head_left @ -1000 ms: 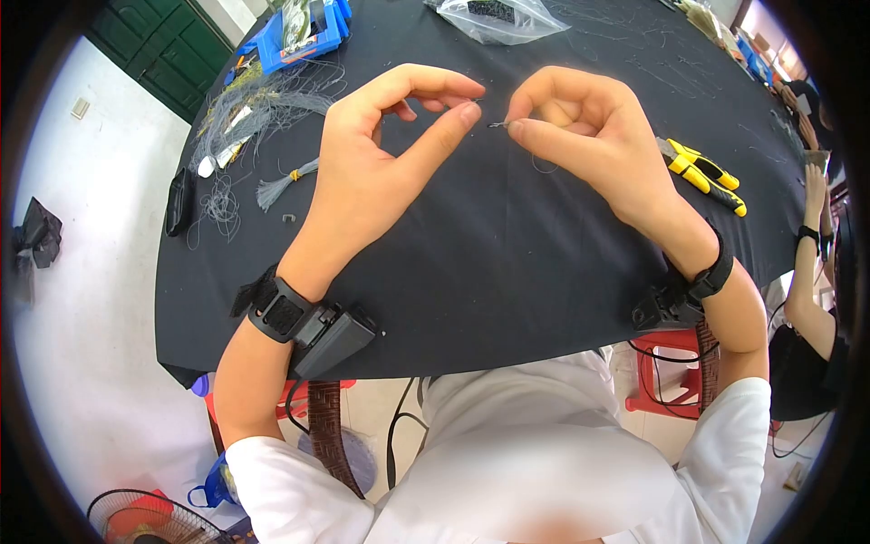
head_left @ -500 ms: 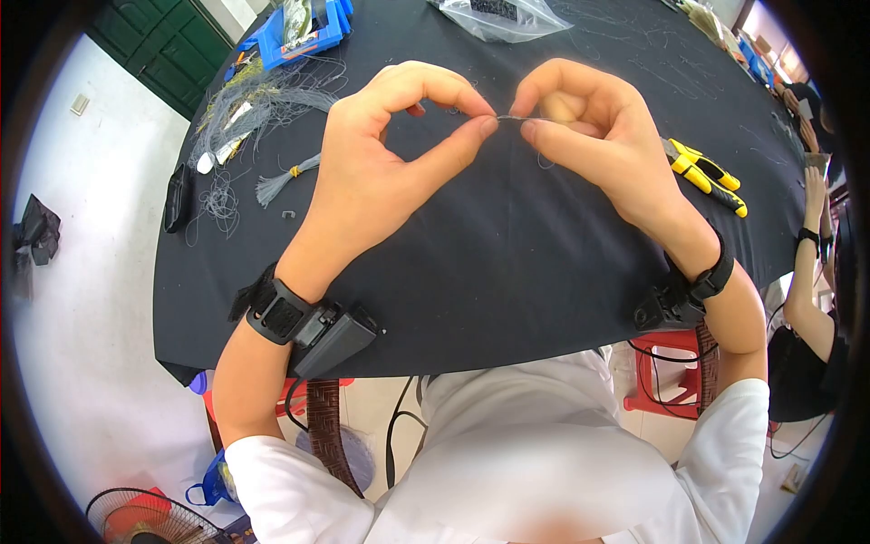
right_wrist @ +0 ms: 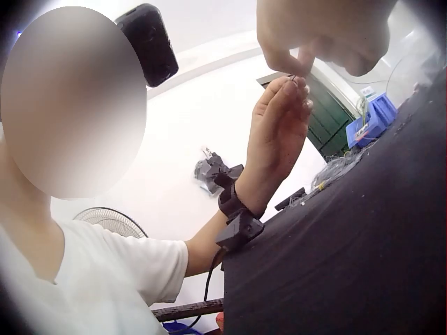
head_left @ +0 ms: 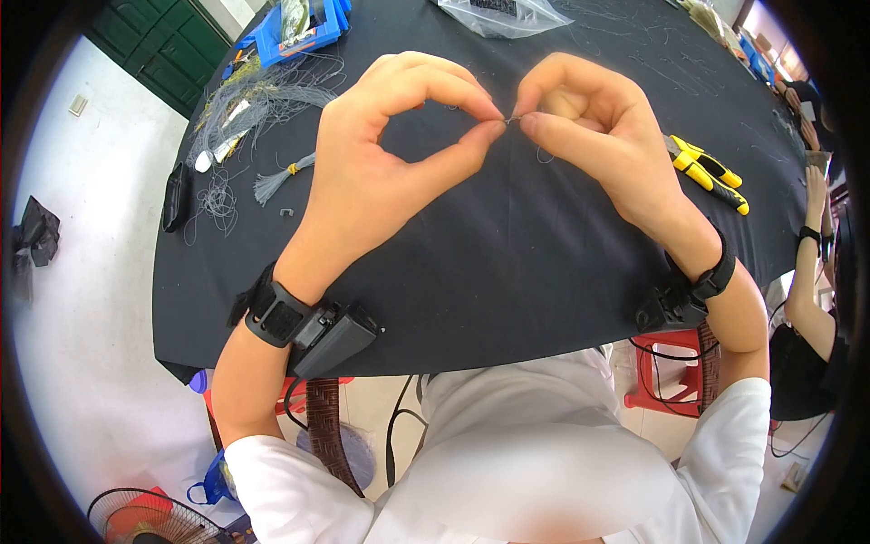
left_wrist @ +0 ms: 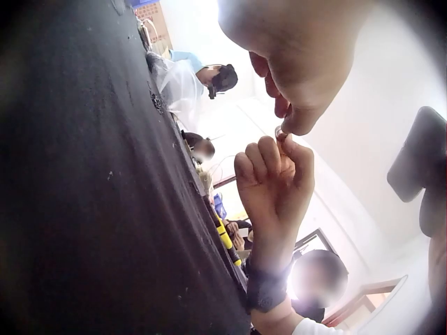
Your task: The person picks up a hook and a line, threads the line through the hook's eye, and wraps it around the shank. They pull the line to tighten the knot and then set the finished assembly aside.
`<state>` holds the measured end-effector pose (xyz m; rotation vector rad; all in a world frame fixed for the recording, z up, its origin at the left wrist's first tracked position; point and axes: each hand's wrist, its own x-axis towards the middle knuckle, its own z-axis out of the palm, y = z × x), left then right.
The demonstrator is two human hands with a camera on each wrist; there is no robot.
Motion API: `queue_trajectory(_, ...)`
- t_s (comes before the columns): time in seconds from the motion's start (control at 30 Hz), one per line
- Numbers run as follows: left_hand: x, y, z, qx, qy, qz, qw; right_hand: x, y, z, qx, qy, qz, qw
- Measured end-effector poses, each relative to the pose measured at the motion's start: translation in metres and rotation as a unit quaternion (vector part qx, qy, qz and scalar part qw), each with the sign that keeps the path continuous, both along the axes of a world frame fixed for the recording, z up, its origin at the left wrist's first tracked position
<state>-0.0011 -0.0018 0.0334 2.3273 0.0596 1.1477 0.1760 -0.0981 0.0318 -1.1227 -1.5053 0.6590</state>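
Note:
In the head view a small thin piece (head_left: 509,120), like fine line or wire, spans the narrow gap between both hands' fingertips above the black cloth. The left hand (head_left: 390,154) pinches its left end between thumb and forefinger. From the other side the right hand (head_left: 598,131) pinches it too, its remaining fingers curled inward. A thin loop of line (head_left: 544,157) hangs below the right fingertips. The left wrist view shows the left hand (left_wrist: 297,59) meeting the right hand (left_wrist: 276,178) at the fingertips. What exactly the piece is, I cannot tell.
Yellow-black pliers (head_left: 707,172) lie right of the right hand. On the left are tangled line (head_left: 263,113), a tied grey bundle (head_left: 283,179) and a black case (head_left: 176,198). A blue tray (head_left: 299,41) and a clear bag (head_left: 507,16) stand at the back.
The left hand has moved right and its thumb and forefinger have closed at the piece. The right hand has risen slightly. The gap between the hands has narrowed.

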Motion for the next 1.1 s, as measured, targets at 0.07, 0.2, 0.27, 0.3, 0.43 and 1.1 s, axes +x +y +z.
queue_trajectory(0.07,-0.0005,-0.0011,0.0009,0.004,0.003,0.001,1.000,-0.0012,-0.0005,-0.0002,0.000,0.006,-0.003,1.000)
queue_trajectory(0.2,0.0001,-0.0017,0.0002,0.009,0.000,-0.001,1.000,-0.0001,-0.0003,-0.0016,0.001,0.003,-0.001,1.000)
queue_trajectory(0.27,0.0000,-0.0018,0.0010,0.020,0.001,0.002,1.000,-0.0004,-0.0007,-0.0012,0.003,-0.002,-0.005,1.000)
queue_trajectory(0.3,-0.0001,-0.0020,0.0014,0.026,0.002,0.003,1.000,-0.0009,-0.0010,-0.0011,0.001,0.001,-0.006,1.000)
queue_trajectory(0.43,-0.0005,-0.0028,0.0020,0.031,0.000,0.008,0.999,-0.0018,-0.0016,-0.0008,-0.003,0.005,-0.009,1.000)
queue_trajectory(1.1,0.0001,-0.0077,0.0061,0.071,-0.001,0.037,0.997,-0.0037,-0.0023,0.0001,-0.009,0.010,0.008,1.000)
